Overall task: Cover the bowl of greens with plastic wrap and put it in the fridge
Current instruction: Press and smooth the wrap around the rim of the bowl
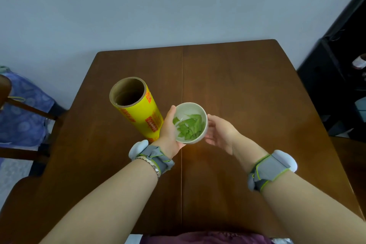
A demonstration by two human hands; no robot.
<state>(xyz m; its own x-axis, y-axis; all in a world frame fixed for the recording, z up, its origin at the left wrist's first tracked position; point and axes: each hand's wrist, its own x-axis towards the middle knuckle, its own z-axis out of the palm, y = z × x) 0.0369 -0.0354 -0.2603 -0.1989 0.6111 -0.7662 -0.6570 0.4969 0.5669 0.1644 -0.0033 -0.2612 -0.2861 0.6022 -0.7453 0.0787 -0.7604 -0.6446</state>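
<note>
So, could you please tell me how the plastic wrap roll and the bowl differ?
The plastic wrap roll is a tall yellow cylinder; the bowl is low, round and white. The roll's core looks empty; the bowl holds greens. The roll stands untouched; the left hand cups the bowl.

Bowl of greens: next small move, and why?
Probably free the right hand and reach for the plastic wrap roll. The bowl is uncovered, the left hand already cups it, and the roll stands upright, untouched, on the table.

left hand (170, 127): curled, gripping | right hand (218, 133): fingers spread, palm inward
</note>
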